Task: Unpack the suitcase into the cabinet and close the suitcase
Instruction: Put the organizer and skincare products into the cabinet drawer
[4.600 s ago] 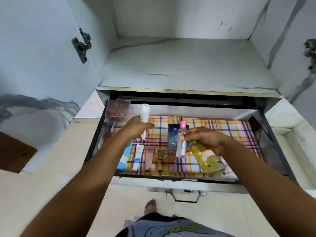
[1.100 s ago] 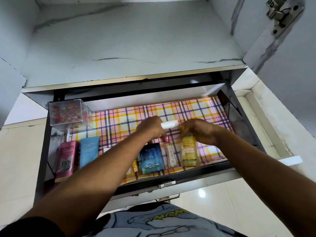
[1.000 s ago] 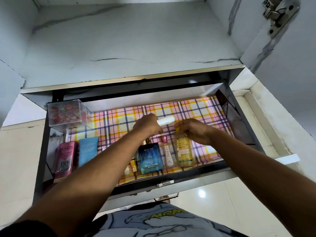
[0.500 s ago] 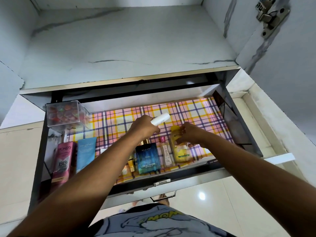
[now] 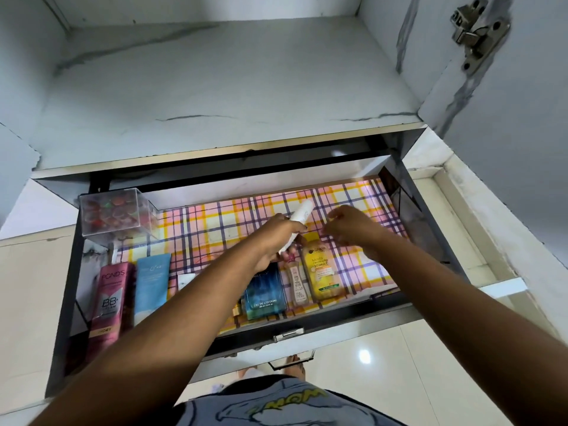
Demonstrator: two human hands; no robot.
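Observation:
The cabinet drawer [image 5: 316,318] is pulled out, lined with pink and yellow plaid paper. My left hand [image 5: 278,236] grips a white tube [image 5: 299,218] held above the lining, its tip pointing up and right. My right hand [image 5: 349,227] hovers just above the yellow Vitamin C bottle [image 5: 321,270], fingers loosely curled and holding nothing. The yellow bottle lies flat next to a small pink-capped bottle [image 5: 297,282] and a blue eau de cologne box [image 5: 266,295]. The suitcase is out of view.
A pink Pond's BB tube [image 5: 109,302] and a light blue tube [image 5: 152,281] lie at the drawer's left. A clear box of red items [image 5: 115,215] sits on the back left corner. A marbled shelf [image 5: 215,87] is above; a door hinge [image 5: 475,35] is upper right.
My right hand let go of the yellow bottle, which now lies in the drawer, and lifted slightly. My left hand kept the white tube and tilted it more upright.

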